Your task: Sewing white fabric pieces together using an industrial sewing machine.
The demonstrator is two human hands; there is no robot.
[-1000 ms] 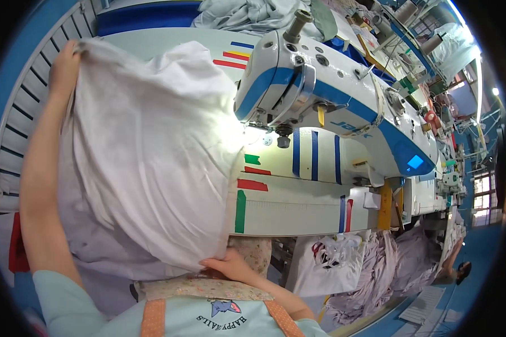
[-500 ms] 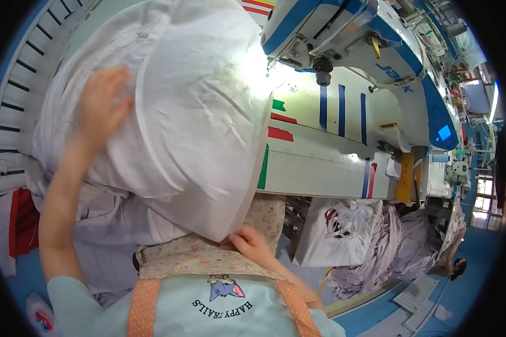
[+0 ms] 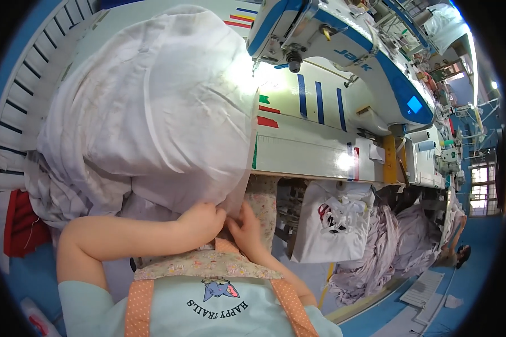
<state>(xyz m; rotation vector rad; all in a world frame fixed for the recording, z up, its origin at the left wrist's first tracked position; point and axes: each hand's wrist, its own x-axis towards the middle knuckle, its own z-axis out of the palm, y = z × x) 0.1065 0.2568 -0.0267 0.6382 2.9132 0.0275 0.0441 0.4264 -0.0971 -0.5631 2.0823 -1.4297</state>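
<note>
The large sheet of soft, thin white woven fabric (image 3: 180, 106) lies over the left part of the pale, smooth-topped bench (image 3: 303, 151) and spills past its front edge toward the person's lap, its right edge running up beside the needle end of the white-and-blue sewing machine (image 3: 343, 56); the left hand (image 3: 203, 223) is curled, fingertips pinching the near edge of the fabric; the right hand (image 3: 247, 231) is just beside it, thumb a little apart from the fingers at the same edge, and I cannot tell how firmly it grips.

The cloth should handle as light and limp, quick to crease and probably inclined to slide on the smooth top, its bulk dragging somewhat; it is best taken by the flat right edge or near corner, between thumb and fingertips, rather than by the bunched folds at left.

Below the bench front, at right, hangs an open white bag-like container (image 3: 312, 241); in it are tangled white strips (image 3: 348, 212) with some red and black pieces, too small to identify.
</note>
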